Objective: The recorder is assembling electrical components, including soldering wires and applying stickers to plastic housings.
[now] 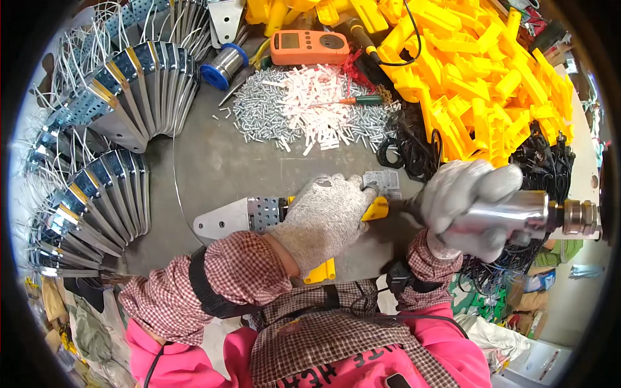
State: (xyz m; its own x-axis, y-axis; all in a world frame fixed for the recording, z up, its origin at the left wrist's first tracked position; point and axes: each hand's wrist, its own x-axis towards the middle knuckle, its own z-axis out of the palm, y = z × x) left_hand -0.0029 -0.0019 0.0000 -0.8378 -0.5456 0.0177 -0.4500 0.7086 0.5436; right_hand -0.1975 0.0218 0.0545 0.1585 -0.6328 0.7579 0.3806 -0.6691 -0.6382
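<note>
My left hand [326, 213], in a speckled knit glove, is closed over the yellow plastic handle [376, 209] of a heating tool. Its flat grey metal plate [223, 223] and perforated metal sleeve [264, 213] stick out to the left, on the table. In my gloved right hand [462, 194], slightly blurred, is a silver cylindrical power screwdriver [508, 215], lying sideways. Its dark front end points left toward the handle's end; whether the tip touches is unclear. Another yellow plastic part [320, 270] shows below my left wrist. A small clear tray [383, 181] lies beyond my left fingertips.
Silver screws [259, 107] and white strips [317, 97] are heaped ahead, with a screwdriver [369, 100] on top. Behind are an orange multimeter [309, 47] and a solder spool [225, 66]. Yellow shells [472, 77] pile up right; wired metal plates [119, 194] line the left.
</note>
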